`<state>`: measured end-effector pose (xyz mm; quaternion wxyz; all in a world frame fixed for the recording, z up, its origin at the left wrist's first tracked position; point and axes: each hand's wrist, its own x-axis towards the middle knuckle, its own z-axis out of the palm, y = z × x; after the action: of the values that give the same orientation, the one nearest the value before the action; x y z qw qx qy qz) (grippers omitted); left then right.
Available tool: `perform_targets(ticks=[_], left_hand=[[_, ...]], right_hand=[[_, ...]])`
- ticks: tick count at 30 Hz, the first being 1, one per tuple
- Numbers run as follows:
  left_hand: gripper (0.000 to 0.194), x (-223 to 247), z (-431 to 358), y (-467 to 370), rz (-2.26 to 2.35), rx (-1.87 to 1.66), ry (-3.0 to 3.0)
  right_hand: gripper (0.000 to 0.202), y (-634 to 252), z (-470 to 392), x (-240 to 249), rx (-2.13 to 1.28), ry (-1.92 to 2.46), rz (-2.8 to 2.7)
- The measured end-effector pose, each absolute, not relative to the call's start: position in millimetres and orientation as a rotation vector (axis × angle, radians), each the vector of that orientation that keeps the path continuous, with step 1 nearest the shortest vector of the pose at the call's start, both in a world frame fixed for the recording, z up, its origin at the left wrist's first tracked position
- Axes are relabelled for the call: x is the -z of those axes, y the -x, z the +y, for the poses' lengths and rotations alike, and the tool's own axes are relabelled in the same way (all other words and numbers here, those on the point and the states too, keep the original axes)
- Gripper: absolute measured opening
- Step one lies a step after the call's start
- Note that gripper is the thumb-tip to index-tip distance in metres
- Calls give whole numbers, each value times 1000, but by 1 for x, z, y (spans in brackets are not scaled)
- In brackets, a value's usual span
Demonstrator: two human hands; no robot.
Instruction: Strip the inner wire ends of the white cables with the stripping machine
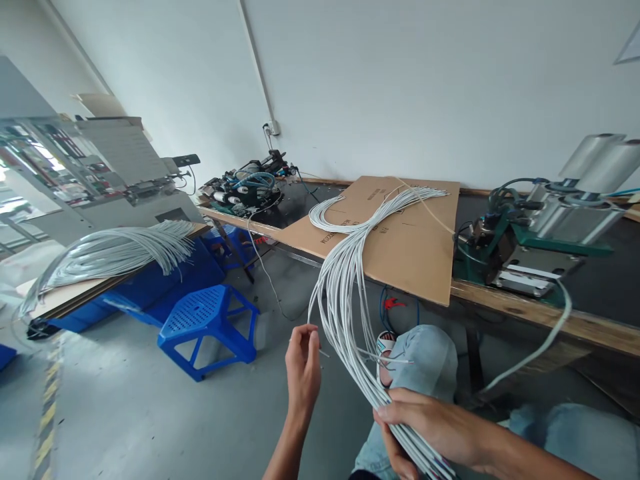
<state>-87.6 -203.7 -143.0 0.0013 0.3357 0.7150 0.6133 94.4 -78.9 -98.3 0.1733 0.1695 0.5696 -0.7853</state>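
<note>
A thick bundle of white cables point(345, 273) hangs over the table's front edge, its far part looped on a cardboard sheet point(410, 253). Near the lower end, my right hand point(430, 427) is wrapped round the bundle above my knee. To the left of the bundle, my left hand point(303, 360) pinches a single white cable that arcs away from the rest. A short cable end pokes out beside its fingertips. A few loose ends stick out sideways over the jeans.
A green-based machine with metal cylinders point(575, 200) stands on the table at right. Black pneumatic equipment point(250, 180) sits at the table's left end. A blue plastic stool point(205, 327) is on the floor, near another cable pile point(120, 250) and a large machine point(115, 167).
</note>
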Motion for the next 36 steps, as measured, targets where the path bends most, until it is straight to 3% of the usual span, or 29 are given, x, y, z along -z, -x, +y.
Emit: perform_targets(ticks=[13,36], left_hand=[[32,155,-169,104,1812,-1957,-431],[33,140,-174,110,1412,-1884,-370]], right_hand=[[47,-110,-65,94,2079,-402,1731],[51,-117,-56,84,2078,-363,1725]])
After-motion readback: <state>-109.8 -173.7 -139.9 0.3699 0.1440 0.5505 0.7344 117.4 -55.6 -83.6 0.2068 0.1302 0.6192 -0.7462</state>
